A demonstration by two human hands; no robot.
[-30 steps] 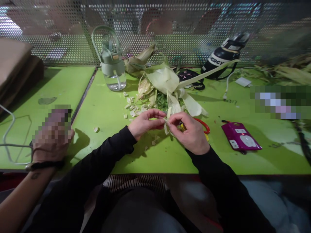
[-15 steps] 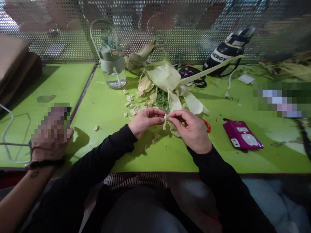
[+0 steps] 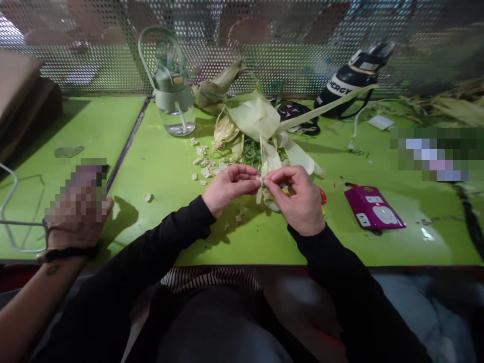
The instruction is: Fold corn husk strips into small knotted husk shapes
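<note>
I hold my left hand (image 3: 232,187) and right hand (image 3: 300,197) facing over the worktop (image 3: 242,247), each grip pinched closed around 1 husk strip (image 3: 259,195).

matt, papery husk strip (image 3: 259,194)

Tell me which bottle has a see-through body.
The green-topped bottle on the left, with raised loop handle; the black bottle on the right looks opaque.

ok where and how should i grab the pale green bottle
Likely by its loop handle, coming from above: the bottle stands upright and the loop arches over the lid. A corn husk close on its right makes that side tighter.
</note>
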